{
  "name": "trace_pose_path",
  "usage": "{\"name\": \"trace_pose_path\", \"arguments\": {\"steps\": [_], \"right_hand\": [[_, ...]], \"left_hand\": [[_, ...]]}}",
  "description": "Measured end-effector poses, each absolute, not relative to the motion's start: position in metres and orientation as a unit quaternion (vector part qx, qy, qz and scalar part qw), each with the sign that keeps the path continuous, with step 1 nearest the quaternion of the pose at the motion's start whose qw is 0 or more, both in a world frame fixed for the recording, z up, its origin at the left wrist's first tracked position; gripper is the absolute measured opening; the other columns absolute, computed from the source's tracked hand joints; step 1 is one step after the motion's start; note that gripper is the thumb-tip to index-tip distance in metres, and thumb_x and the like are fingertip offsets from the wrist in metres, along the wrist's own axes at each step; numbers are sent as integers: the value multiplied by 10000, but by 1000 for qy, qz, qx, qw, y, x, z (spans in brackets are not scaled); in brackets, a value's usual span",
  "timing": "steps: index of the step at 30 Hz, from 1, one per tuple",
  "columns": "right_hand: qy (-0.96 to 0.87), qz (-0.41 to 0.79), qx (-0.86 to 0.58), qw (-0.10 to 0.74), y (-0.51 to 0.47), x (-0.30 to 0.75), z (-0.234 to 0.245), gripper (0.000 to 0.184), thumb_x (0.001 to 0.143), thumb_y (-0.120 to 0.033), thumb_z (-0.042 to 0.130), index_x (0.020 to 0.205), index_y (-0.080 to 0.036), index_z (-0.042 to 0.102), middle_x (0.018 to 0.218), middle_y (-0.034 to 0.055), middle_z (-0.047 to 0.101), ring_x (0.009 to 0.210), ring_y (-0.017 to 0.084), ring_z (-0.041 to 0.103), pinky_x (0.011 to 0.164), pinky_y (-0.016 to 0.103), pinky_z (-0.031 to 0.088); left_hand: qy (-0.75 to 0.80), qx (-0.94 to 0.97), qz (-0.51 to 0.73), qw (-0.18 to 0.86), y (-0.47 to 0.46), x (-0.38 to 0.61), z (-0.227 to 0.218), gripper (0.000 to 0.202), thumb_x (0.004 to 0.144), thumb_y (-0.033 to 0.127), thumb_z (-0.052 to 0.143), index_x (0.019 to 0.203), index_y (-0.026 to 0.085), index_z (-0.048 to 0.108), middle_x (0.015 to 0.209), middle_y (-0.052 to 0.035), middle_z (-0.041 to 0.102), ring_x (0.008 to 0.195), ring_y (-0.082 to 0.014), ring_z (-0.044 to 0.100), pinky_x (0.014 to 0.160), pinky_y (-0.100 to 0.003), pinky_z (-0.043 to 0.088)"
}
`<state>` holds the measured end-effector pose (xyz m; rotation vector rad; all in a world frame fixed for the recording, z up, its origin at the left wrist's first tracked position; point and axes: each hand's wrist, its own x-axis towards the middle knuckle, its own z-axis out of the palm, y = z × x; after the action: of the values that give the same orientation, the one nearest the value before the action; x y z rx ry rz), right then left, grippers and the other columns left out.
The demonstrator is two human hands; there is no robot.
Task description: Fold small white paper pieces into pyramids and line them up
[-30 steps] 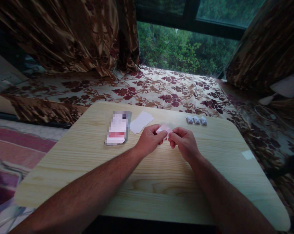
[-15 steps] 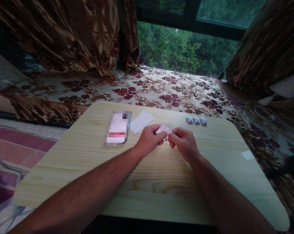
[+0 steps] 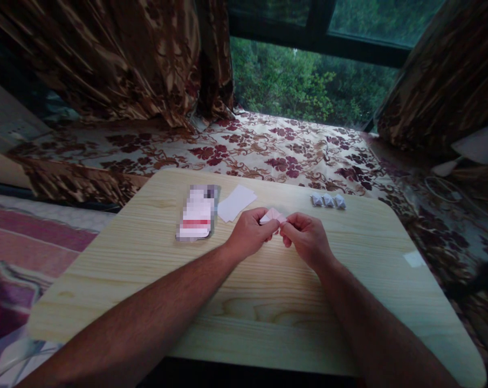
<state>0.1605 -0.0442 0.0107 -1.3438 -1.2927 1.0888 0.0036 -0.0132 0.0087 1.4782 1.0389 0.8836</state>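
Observation:
Both my hands meet over the middle of a light wooden table (image 3: 268,302). My left hand (image 3: 249,234) and my right hand (image 3: 306,237) each pinch one side of a small folded pink paper piece (image 3: 272,216), held just above the tabletop. Fingers of both hands are curled closed on it. Most of the paper is hidden behind my fingers.
A flat packet (image 3: 198,213) lies on the table to the left, with a white paper sheet (image 3: 236,202) beside it. Three small folded paper pieces (image 3: 328,200) sit in a row at the far right. Floral bedding (image 3: 268,145), curtains and a window lie beyond.
Hardly anything differs: the hands stay pinched on the pink paper, and the view has shifted slightly.

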Motion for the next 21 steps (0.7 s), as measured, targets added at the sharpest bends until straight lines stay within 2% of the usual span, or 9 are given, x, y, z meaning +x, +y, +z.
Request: {"name": "trace_pose_path", "arguments": {"steps": [15,21], "right_hand": [[-552,406,-551,477,-44,163,6,162,792,-253,631,655,-166,618,509,-17,594,442,98,498,453,223,360],[-533,396,-566,489,-43,163,7,156,772,-249,636,639,-169,612,505,-17,595,434,98,492,455,228,366]], "left_hand": [[427,609,377,552,-13,3,10,223,792,352,647,757,131,644,554,22,582,477,-77,478,481,-203,352],[406,604,383,569,-12,4,9,166,757,286,671,827,136,652,587,26,594,496,-83,514,490,-205,374]]}}
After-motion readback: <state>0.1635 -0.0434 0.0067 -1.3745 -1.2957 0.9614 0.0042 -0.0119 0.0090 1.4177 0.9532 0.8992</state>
